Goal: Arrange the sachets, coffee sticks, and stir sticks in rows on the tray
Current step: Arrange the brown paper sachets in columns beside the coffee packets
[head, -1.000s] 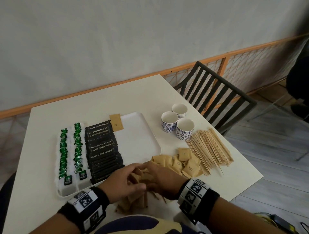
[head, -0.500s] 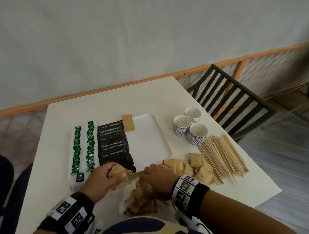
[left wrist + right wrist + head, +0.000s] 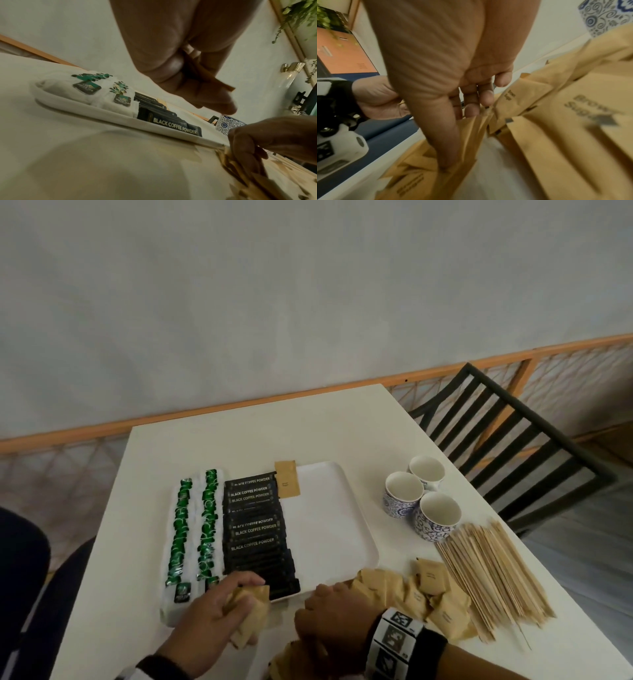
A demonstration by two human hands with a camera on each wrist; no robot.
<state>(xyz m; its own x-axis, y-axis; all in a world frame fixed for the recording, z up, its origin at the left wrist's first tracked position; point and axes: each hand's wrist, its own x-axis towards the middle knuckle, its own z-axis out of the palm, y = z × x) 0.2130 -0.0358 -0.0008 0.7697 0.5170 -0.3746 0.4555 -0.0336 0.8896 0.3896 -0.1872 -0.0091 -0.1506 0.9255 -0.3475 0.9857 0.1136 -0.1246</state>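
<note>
Fingers (image 3: 239,583) of our left hand (image 3: 209,614) clasp brown sachets (image 3: 251,609); our right hand (image 3: 329,616) pinches sachets on the white worktop (image 3: 342,422); three cups (image 3: 424,501) stand by.

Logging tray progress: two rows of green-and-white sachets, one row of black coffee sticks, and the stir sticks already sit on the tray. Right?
Not quite. In the head view the stir sticks lie on the table, right of the tray. The green-and-white sachets and black coffee sticks are as stated.

The black coffee sticks (image 3: 257,529) on the tray read "BLACK COFFEE POWDER" in pale capitals, clearest on the nearest one in the left wrist view. A brown sachet (image 3: 583,108) close to the right wrist camera shows blurred print beginning "Brow" over "Sug". The green-printed sachets' (image 3: 193,525) lettering cannot be read.
</note>
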